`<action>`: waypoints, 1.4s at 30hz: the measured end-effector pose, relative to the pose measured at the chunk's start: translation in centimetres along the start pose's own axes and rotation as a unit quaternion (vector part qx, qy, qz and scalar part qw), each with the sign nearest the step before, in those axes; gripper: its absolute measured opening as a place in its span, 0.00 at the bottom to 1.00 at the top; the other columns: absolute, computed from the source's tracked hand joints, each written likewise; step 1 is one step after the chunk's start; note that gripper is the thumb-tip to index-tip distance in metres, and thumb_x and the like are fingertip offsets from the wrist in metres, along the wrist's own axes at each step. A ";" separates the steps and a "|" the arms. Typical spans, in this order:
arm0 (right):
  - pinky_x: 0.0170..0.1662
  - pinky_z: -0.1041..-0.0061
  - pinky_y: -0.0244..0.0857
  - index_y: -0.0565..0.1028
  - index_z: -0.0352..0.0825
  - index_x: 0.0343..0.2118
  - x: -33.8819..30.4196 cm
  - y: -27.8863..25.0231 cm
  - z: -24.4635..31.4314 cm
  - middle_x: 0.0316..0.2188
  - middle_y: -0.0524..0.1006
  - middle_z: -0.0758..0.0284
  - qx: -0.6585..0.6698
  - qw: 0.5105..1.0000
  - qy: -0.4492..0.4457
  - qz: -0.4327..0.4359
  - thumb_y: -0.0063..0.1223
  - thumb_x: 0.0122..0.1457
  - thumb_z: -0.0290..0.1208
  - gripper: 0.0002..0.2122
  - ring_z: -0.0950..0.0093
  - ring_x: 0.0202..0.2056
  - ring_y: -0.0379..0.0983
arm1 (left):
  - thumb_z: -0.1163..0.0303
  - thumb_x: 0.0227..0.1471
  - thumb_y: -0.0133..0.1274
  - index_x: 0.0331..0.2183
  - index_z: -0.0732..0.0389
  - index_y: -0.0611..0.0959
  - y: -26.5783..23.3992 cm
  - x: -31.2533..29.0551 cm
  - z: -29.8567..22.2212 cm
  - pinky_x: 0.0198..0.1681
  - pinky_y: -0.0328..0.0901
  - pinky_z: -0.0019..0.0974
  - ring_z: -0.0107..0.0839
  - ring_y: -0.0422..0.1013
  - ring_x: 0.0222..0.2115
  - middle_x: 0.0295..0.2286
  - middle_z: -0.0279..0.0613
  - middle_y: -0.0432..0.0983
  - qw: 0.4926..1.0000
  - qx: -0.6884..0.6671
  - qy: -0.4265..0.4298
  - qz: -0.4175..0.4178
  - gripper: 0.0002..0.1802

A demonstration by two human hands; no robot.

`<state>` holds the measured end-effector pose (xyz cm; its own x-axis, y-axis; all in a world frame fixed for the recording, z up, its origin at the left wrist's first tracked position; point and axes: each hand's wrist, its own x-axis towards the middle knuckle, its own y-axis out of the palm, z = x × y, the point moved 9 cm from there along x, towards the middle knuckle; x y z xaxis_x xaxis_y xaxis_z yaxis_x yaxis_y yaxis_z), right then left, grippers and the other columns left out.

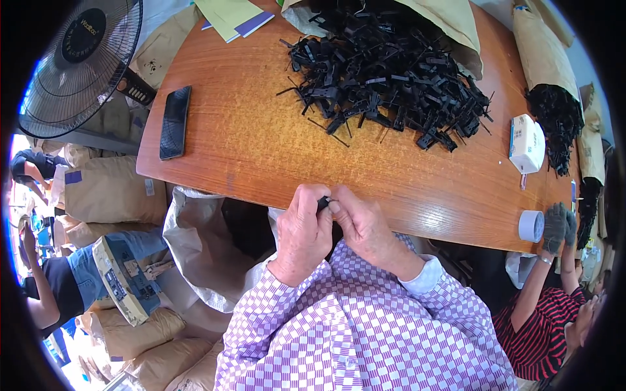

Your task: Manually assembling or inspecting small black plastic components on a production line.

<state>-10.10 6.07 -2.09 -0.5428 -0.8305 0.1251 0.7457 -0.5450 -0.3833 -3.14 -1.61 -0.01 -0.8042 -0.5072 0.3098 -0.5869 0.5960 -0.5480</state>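
Note:
Close together at the table's near edge, my two hands meet around a small black plastic part (323, 203). My left hand (301, 228) is closed, pinching the part between thumb and fingers. The thumb and fingertips of my right hand (362, 227) press at its other side, so most of it is hidden. Beyond them a large heap of black plastic parts with thin sticks (391, 85) spills from an open paper sack (450, 26) onto the wooden table (248, 130).
A phone (175, 122) lies at the left, by a standing fan (81, 65). To the right are a tissue pack (527, 144), a tape roll (531, 226) and a co-worker's gloved hands (557, 228). An open white sack (195, 241) hangs below the near edge.

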 end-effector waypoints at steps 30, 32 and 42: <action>0.28 0.88 0.57 0.72 0.32 0.40 -1.5 -1.7 -5.2 0.25 0.69 0.79 0.452 0.869 0.165 0.113 0.51 0.62 0.32 0.09 0.89 0.25 0.62 | 0.70 0.59 0.46 0.51 0.61 0.69 7.3 -2.3 1.2 0.26 0.61 0.21 0.20 0.67 0.27 0.34 0.35 0.71 0.708 -0.570 -0.343 0.236 0.19; 0.29 0.88 0.58 0.72 0.31 0.40 -1.3 -2.3 -6.0 0.25 0.69 0.78 0.396 0.903 0.147 0.082 0.51 0.61 0.31 0.09 0.89 0.26 0.62 | 0.70 0.59 0.46 0.52 0.60 0.69 7.5 -1.9 1.1 0.27 0.62 0.22 0.21 0.68 0.28 0.35 0.36 0.71 0.717 -0.563 -0.339 0.232 0.19; 0.29 0.88 0.60 0.69 0.30 0.47 -1.2 -2.4 -5.7 0.25 0.69 0.76 0.265 0.954 0.138 -0.022 0.44 0.65 0.31 0.12 0.88 0.26 0.64 | 0.80 0.56 0.46 0.53 0.65 0.69 5.2 -0.5 1.7 0.39 0.68 0.26 0.23 0.71 0.40 0.43 0.40 0.72 0.950 -0.251 -0.116 0.143 0.21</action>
<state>-13.43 9.02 -6.58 -0.6053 -0.7831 -0.1428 0.7704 -0.6215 0.1423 -5.62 0.62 -4.34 -0.9297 -0.3681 -0.0076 -0.3643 0.9227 -0.1265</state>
